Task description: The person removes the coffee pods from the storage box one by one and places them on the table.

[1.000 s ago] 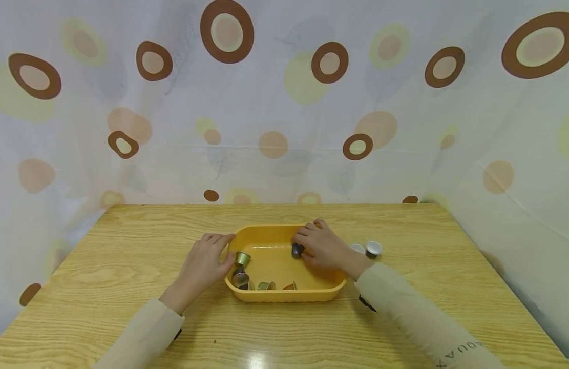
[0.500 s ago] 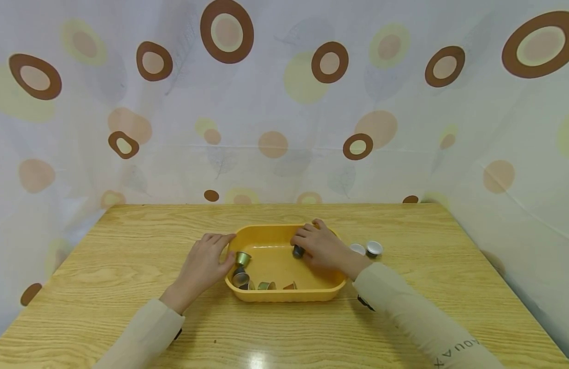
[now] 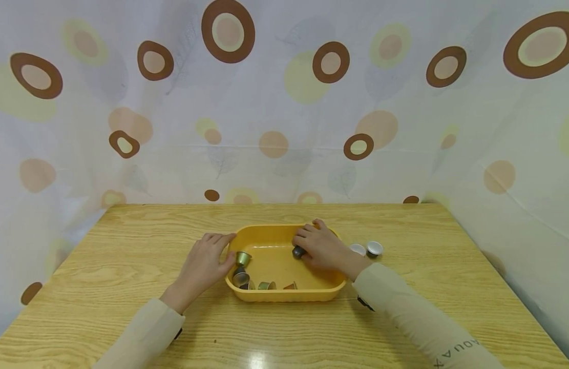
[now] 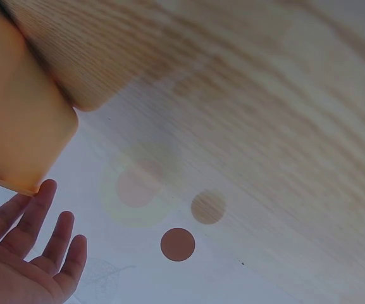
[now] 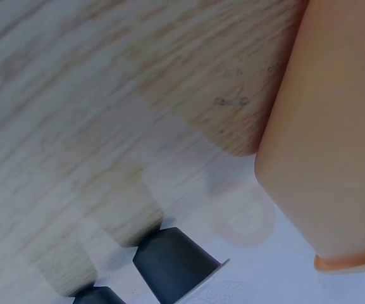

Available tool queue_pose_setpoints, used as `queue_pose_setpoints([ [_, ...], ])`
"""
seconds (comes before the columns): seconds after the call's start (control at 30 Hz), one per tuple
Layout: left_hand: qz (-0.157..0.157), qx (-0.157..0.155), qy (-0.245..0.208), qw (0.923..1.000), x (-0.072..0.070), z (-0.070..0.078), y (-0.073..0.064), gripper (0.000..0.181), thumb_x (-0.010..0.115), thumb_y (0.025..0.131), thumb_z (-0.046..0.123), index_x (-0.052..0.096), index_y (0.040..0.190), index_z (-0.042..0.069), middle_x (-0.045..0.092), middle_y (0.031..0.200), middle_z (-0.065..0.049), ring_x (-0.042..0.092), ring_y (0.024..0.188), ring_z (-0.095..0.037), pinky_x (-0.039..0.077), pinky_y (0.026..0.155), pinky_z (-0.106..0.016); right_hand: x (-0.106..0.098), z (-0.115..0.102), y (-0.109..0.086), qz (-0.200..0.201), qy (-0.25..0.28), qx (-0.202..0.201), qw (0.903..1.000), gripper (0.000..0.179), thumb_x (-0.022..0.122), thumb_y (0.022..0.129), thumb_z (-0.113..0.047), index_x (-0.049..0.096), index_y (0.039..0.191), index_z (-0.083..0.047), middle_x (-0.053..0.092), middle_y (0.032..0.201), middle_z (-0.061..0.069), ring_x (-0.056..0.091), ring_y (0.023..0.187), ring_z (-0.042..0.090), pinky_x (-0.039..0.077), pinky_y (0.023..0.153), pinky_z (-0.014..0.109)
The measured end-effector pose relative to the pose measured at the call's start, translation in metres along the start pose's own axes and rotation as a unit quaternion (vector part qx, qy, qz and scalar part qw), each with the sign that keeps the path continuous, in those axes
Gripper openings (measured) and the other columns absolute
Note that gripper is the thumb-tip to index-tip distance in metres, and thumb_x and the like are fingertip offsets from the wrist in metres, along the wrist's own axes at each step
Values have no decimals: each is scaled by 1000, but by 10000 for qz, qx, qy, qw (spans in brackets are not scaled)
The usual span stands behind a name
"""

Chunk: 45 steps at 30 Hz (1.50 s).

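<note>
The left hand (image 3: 202, 262) is unclenched at the left end of the tray (image 3: 284, 295), its fingers loosely spread and touching the rim, the forearm slanting in from the near left. The right hand (image 3: 322, 247), palm down, reaches over the tray's right side with its fingers curled round a dark capsule (image 3: 298, 252) inside it, that forearm angled in from the near right. 5 other capsules (image 3: 243, 258) lie along the tray's left and near sides, and 2 white-lidded capsules (image 3: 374, 249) stand on the table (image 3: 141, 246) just right of it.

Yellow tray (image 3: 277, 266) middle: passable | capsules (image 3: 240, 278) obstruct left end, near side
</note>
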<state>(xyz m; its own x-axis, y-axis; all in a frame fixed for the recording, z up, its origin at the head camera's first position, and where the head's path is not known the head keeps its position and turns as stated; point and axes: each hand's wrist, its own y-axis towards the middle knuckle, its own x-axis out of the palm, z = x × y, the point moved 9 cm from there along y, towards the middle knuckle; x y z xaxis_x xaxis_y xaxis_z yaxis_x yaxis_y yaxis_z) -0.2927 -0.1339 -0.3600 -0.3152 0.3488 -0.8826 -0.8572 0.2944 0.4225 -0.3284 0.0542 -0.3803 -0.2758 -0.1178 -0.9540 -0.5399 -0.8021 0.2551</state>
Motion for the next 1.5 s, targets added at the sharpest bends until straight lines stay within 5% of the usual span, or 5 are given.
queue_pose_setpoints([
  [0.77, 3, 12, -5, 10000, 0, -1, 1, 38, 56, 86, 23, 59, 121, 10, 66, 109, -5, 56, 104, -26, 47, 84, -43, -3, -2, 0, -52, 21, -54, 10000, 15, 67, 79, -16, 59, 92, -18, 65, 95, -4, 55, 94, 19, 35, 96, 52],
  [1.5, 74, 67, 5, 9999, 2, -1, 0, 37, 57, 85, 23, 60, 120, 11, 66, 107, -5, 57, 103, -26, 48, 83, -42, -8, 5, -2, -125, -55, 170, 9998, 31, 67, 78, -28, 60, 107, -17, 62, 104, -1, 53, 99, 20, 35, 97, 47],
])
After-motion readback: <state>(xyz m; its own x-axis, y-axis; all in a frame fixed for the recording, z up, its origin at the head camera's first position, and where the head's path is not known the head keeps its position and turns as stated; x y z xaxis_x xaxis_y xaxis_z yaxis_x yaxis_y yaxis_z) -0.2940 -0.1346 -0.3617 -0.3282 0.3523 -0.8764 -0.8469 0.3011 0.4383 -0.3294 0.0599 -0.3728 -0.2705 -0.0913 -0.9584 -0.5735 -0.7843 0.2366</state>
